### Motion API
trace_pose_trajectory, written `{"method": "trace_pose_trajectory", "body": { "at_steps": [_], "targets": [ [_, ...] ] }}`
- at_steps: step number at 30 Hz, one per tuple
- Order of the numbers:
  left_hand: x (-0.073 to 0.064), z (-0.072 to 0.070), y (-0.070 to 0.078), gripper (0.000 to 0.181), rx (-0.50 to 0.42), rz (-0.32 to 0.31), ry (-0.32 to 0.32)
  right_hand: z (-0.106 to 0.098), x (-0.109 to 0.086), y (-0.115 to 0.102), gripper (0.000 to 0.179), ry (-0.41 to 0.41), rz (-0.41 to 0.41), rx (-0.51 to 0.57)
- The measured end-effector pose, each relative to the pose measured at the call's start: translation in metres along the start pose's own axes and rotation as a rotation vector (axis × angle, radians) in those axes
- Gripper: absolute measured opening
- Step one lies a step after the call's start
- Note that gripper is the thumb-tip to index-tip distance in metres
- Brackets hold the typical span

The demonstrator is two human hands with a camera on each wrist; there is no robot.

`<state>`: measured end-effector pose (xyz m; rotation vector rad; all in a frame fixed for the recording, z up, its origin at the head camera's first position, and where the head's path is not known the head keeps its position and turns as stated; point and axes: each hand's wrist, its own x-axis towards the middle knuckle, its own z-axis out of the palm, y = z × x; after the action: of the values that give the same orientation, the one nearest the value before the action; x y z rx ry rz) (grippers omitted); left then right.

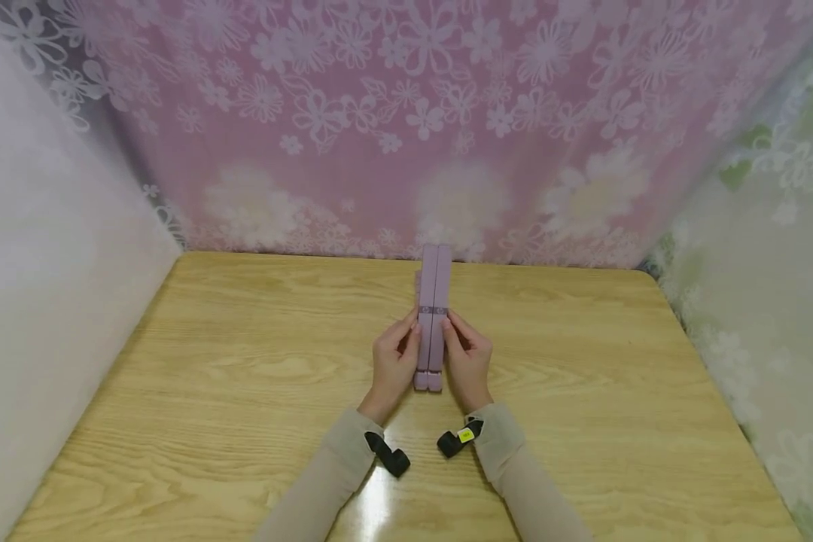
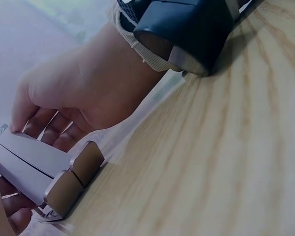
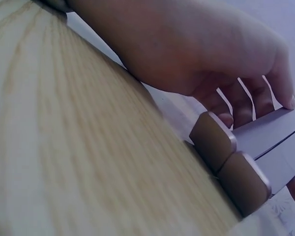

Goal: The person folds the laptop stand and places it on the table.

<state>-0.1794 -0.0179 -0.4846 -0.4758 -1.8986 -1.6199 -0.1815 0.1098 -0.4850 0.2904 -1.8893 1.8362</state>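
Note:
A lilac two-bar object stands in the middle of the head view, its long slim halves lying side by side with a thin seam between. A darker band with small emblems crosses both halves. My left hand holds its left side, thumb on the front face and fingers behind. On the other side my right hand grips the right edge the same way. Both wrist views show the rounded end caps at the near end, close over the tabletop. A ridged pinkish part shows at its upper left edge.
A wood-grain table lies beneath both hands. Behind it hangs a pink flowered curtain, with pale cloth at the left and flowered cloth at the right. Black straps circle both wrists.

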Motion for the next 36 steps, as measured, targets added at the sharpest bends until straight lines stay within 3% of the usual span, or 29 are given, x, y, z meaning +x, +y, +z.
{"method": "trace_pose_trajectory", "body": {
  "at_steps": [5,9,13,20,28,36],
  "targets": [
    [0.000,-0.002,0.002,0.029,0.041,0.008,0.022,-0.004,0.000,0.002,0.031,-0.006,0.044,0.003],
    [-0.001,-0.009,0.005,0.027,0.057,0.006,0.035,-0.007,0.005,0.004,0.027,0.044,0.075,0.011],
    [-0.007,-0.019,0.006,0.026,0.050,0.053,0.032,-0.011,0.010,0.007,0.023,0.076,0.079,0.040],
    [-0.018,-0.032,0.012,0.021,-0.027,0.133,-0.079,-0.016,0.020,0.009,0.021,0.063,0.030,0.078],
    [-0.033,-0.035,0.021,0.030,-0.106,0.210,-0.245,-0.012,0.034,0.008,0.028,0.050,0.026,0.145],
    [-0.035,-0.030,0.023,0.029,-0.131,0.259,-0.350,-0.012,0.058,0.011,0.028,0.034,-0.122,0.148]
  ]
}}
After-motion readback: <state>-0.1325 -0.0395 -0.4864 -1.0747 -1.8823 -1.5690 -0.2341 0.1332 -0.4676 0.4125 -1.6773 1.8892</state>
